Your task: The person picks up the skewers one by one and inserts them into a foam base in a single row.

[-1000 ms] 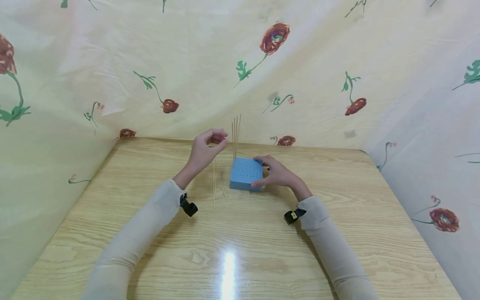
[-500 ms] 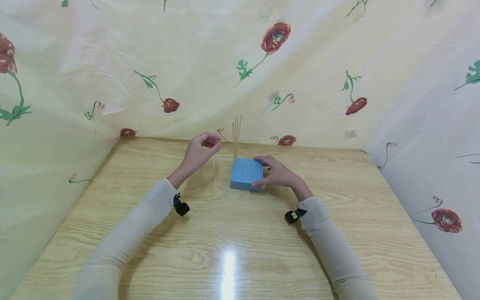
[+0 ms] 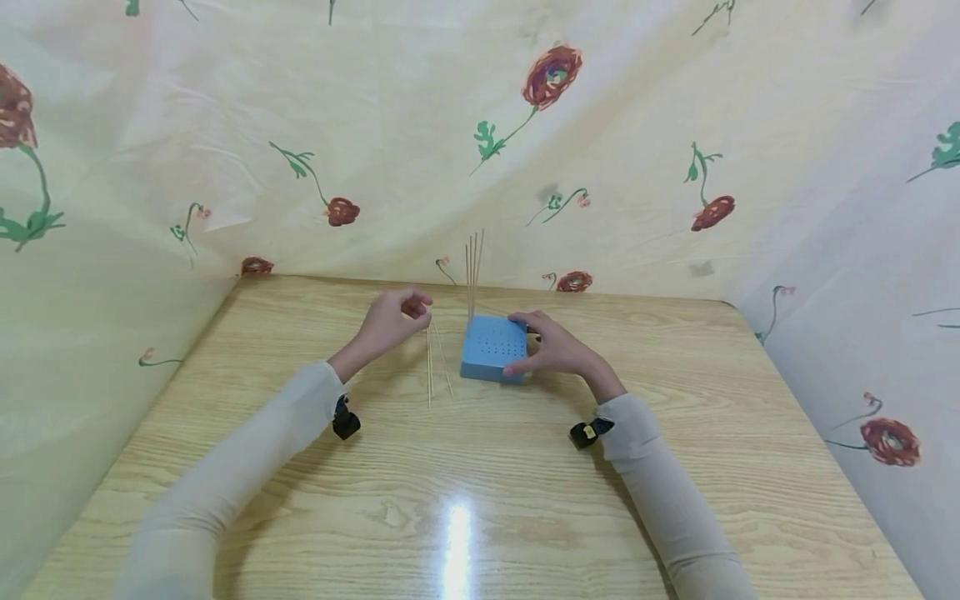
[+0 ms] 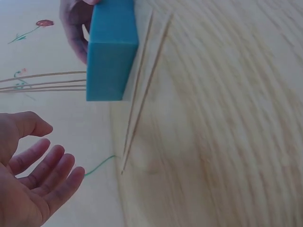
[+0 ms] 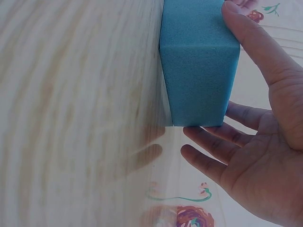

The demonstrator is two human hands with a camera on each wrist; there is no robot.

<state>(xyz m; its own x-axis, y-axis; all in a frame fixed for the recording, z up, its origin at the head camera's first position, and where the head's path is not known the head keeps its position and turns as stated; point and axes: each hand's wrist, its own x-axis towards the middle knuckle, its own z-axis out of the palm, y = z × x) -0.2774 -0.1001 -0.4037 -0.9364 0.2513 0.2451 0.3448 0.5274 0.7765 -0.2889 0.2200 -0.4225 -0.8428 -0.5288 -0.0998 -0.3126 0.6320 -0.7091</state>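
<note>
Blue block (image 4: 111, 56) in both close wrist views

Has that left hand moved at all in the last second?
Yes: in the head view, the left hand has moved left and lower in the picture, away from the blue block, which has stayed in place.

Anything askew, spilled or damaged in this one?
Nothing looks spilled or damaged. Only the loose sticks seem slightly untidy: they lie splayed, not parallel, on the table left of the block.
</note>
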